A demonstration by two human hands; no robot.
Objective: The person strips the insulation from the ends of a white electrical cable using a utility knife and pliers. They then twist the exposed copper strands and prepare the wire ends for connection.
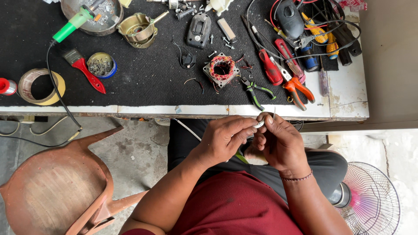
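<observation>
Item: workbench scene, seen from the head camera. Tabletop (348,93), white-edged with a black mat, crowded with loose stock. Chair (56,182), reddish-brown, empty, at the person's left over the concrete floor; fan guard (370,200) on the floor at the right. Metal bowl (93,17) with a green-handled soldering iron (72,26) resting in it, cord trailing over the tabletop's edge: risk of a snag pulling the iron down. Tape roll (41,86), red-handled brush (85,69), small tin (101,64), motor housing (138,29), wound stator (221,69), green-handled pliers (254,90), orange-handled pliers (298,91), red screwdrivers (278,65). Left hand (224,138) and right hand (278,141), both below the tabletop's near edge and over the lap, fingers curled in a pinch around a small whitish part (259,125) held between their fingertips; a thin wire or pin stands up from it, too small to identify. Judged hazards: the part, held over open lap and floor, could slip from so light a pinch and be lost below; the thin upright piece could bend or prick a finger if pressed. Scattered screws (226,41) could roll off if the mat is jostled.
</observation>
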